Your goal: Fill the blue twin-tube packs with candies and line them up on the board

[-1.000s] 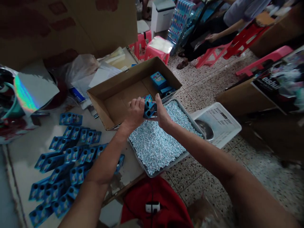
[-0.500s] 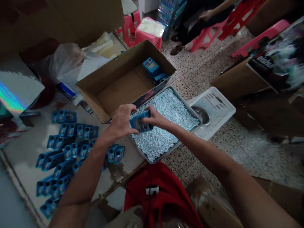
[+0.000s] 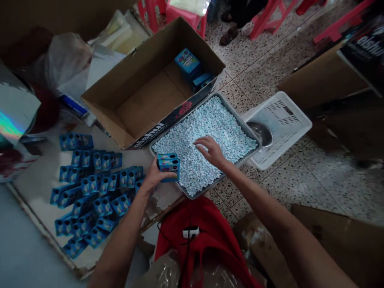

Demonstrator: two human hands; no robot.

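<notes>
My left hand (image 3: 156,176) grips a couple of small blue printed cardboard boxes (image 3: 169,168), side by side, at the tray's left edge. Dark round holes show on their upper faces. Over the middle of the shallow grey tray (image 3: 255,150) is my right hand (image 3: 211,151), its thumb and forefinger apart and nothing visible between them. Small pale blue and white pellets (image 3: 216,120) fill that tray; whether my fingertips touch them I cannot tell. Rows of similar blue boxes (image 3: 93,184) stand on the table to the left.
Behind the tray stands an open cardboard carton (image 3: 135,108) with a few blue boxes (image 3: 188,64) in its right end. A metal bowl (image 3: 262,134) sits in a white plastic basket (image 3: 288,120) on the right. Farther back are pink stools (image 3: 270,20) and a person's feet (image 3: 229,36).
My right hand has let go of the blue boxes and moved right over the pellets. My left hand has lowered with the boxes toward the tray's left edge. The view has shifted.
</notes>
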